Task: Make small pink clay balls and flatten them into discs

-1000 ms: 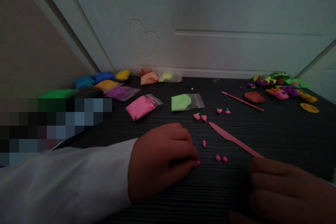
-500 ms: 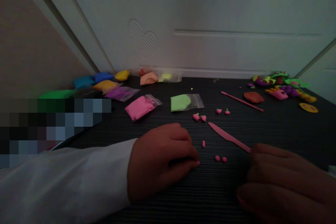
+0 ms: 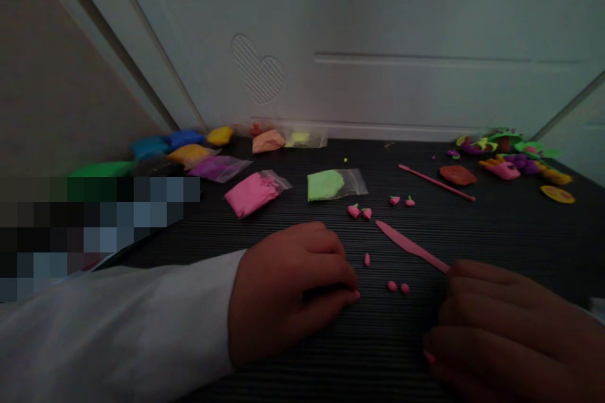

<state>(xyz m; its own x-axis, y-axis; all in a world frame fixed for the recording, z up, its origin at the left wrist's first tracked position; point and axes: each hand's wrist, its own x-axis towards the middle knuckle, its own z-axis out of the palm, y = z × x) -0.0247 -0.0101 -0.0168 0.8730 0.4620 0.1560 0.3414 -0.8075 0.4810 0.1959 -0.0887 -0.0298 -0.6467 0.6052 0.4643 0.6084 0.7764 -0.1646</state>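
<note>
Pink bit (image 3: 357, 295) in left grip (image 3: 288, 296); yellow disc (image 3: 558, 194) marked, illegible.

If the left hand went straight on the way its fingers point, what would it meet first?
Probably the nearer pink ball of the pair beyond the left hand; depth is unclear, so the hand might pass above it.

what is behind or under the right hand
The pink modelling knife runs behind the right hand, which hides its handle end. A small pink bit shows at the hand's edge; anything else beneath is covered.
</note>
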